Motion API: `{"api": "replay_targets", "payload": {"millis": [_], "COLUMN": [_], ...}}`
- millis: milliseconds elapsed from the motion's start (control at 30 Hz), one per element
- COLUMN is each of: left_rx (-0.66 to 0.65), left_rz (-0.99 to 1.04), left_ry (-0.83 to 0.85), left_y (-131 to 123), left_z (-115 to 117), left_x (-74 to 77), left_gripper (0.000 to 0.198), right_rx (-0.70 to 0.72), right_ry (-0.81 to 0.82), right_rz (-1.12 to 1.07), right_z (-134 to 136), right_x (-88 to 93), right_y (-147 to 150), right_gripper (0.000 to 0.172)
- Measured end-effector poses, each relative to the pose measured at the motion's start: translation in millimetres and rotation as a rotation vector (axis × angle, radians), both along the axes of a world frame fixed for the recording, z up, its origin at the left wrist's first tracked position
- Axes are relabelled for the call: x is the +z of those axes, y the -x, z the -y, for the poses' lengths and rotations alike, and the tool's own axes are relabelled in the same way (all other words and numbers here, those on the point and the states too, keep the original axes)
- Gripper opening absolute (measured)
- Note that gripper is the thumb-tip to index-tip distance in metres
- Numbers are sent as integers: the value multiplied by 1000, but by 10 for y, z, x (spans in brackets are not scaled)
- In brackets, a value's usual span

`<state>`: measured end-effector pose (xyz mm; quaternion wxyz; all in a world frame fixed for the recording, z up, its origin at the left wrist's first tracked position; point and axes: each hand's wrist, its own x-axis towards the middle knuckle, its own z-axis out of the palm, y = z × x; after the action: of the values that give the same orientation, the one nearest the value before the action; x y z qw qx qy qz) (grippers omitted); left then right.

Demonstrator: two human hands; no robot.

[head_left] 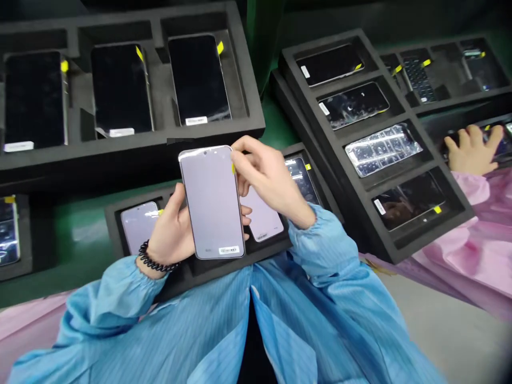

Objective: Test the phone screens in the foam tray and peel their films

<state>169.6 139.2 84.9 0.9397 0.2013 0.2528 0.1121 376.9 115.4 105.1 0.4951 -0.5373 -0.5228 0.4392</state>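
Note:
A smartphone with a pale lilac screen and a white label near its bottom edge is held upright before me. My left hand cradles it from the left and behind, the fingertips showing past its right edge. At the top right corner my right hand pinches the edge, beside a small yellow tab. Under my hands lies a black foam tray. It holds a lilac phone on the left, another lilac phone partly behind my right hand, and a dark-screened phone.
A large foam tray with dark phones stands raised at the back left. To the right, stacked trays hold several wrapped phones. A co-worker's hand in a pink sleeve rests farther right. The green bench shows at left.

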Motion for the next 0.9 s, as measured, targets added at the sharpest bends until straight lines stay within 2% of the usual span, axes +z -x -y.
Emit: {"api": "replay_targets", "payload": {"millis": [67, 167, 267, 367, 433, 500, 667, 833, 900], "left_rx": [-36, -22, -16, -35, -50, -64, -40, 0, -4], "left_rz": [110, 186, 255, 279, 273, 276, 207, 47, 41], "left_ry": [66, 124, 117, 86, 60, 40, -53, -52, -10], "left_y": [-32, -2, 59, 93, 96, 86, 71, 133, 149], "left_z": [-43, -113, -177, -220, -235, -243, -243, -238, -250], "left_x": [25, -6, -67, -109, -120, -120, -124, -197, -223], "left_gripper": [68, 63, 60, 60, 61, 63, 65, 82, 84], "right_rx": [-76, -264, -163, -32, 0, -10, -11, 7, -67], "right_ry": [-48, -94, -240, -351, -373, -375, -386, -308, -209], "right_rz": [17, 243, 585, 849, 931, 934, 911, 960, 944], "right_z": [200, 704, 1213, 1492, 1540, 1525, 1490, 1587, 1613], "right_x": [17, -103, -396, -713, -851, -914, -907, -874, -847], "right_y": [-133, -260, -283, -214, -157, -127, -238, -524, -625], "right_gripper": [16, 28, 37, 37, 36, 38, 31, 54, 57]}}
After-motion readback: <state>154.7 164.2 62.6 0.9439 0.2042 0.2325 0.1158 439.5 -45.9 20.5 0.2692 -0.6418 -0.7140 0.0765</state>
